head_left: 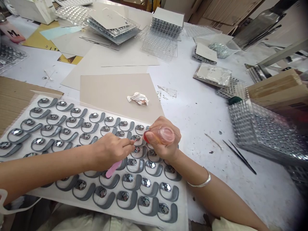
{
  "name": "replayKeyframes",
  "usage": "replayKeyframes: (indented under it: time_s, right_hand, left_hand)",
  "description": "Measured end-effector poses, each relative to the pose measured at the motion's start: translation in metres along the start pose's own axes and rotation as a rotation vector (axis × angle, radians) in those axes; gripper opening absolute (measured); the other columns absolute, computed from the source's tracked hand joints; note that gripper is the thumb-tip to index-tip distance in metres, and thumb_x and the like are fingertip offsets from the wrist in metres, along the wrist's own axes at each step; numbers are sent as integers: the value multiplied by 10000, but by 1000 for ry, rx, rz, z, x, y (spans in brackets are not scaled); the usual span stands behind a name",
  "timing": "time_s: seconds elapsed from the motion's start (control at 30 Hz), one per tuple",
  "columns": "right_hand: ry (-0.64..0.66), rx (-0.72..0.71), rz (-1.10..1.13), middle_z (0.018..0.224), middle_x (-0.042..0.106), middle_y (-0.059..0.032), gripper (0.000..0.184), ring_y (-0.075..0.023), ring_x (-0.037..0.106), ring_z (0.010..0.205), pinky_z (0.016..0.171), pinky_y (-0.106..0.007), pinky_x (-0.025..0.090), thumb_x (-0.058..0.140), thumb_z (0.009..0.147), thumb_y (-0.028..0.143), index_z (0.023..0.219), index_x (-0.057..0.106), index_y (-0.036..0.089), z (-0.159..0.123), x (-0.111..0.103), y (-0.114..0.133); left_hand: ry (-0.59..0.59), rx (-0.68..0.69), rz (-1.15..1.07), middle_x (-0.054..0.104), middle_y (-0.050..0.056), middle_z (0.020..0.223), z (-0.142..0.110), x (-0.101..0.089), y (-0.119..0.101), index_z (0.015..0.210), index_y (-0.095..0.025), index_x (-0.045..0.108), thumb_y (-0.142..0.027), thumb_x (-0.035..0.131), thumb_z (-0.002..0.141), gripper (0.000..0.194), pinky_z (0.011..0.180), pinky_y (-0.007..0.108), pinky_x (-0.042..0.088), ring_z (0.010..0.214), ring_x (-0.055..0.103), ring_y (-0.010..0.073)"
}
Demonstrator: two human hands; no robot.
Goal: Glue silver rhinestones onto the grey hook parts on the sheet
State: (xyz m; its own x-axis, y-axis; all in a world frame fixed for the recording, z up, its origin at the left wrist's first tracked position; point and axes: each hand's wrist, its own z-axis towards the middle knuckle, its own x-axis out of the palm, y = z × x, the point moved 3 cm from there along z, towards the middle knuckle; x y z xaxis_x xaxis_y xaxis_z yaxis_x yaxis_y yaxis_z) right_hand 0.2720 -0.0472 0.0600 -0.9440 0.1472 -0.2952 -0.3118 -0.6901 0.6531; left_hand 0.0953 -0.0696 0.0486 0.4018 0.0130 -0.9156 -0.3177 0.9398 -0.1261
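My right hand [167,138] is wrapped round a small clear squeeze bottle [166,134] with pinkish contents and a red end, tipped toward the left. My left hand [112,150] pinches a slim pink tool [114,168]; its flat wide end sticks out below the fist and its thin tip reaches close to the bottle's red end. Both hands are above a white board [96,205] filled with rows of grey curved pieces [130,201], each having a shiny round gem setting. The pieces under my hands and forearm are hidden.
A crumpled white tissue [138,98] lies on beige card [108,86] beyond the board. Black tweezers [240,157] and a cotton swab [213,141] are at the right, near stacked clear gem trays [271,131]. More tray stacks [167,24] stand at the back.
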Motion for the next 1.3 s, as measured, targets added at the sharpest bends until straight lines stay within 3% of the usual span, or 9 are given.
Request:
replayKeyframes:
  time_s: [0.4,0.6,0.8,1.07,1.3]
  right_hand:
    - [-2,3,12,581,579,-11,141,-131,495,519,472,-286,426,643,781,224,663,572,196,0,0,-1]
    - [-3,-7,5,579,578,-12,152,-130,506,520,462,-283,428,638,787,237,657,570,196,0,0,1]
    - [-16,13,39,590,579,-7,133,-127,507,533,475,-282,433,645,785,220,675,573,195,-2,0,0]
    - [-36,20,93,591,575,-4,148,-126,504,541,485,-280,428,645,786,203,657,573,192,-4,1,-2]
    - [-44,38,102,593,588,-12,150,-129,505,543,489,-284,430,641,791,211,649,599,188,-7,2,-3]
  left_hand:
    - [-41,0,3,692,94,817,-1,1,0,936,-89,570,-52,383,904,193,378,199,442,550,622,119]
    - [5,-2,-60,701,103,841,-2,0,4,986,-84,577,-57,436,856,193,405,183,469,577,634,122]
    - [-88,0,-167,715,107,876,-2,-3,11,992,-72,595,-89,474,866,175,422,184,490,656,677,138]
    - [-154,-64,-311,732,63,881,-1,-1,18,927,-116,633,-107,510,884,130,600,168,567,749,709,119]
    - [-164,-93,-397,737,74,897,-2,1,23,963,-114,634,-100,548,855,138,650,213,597,753,716,146]
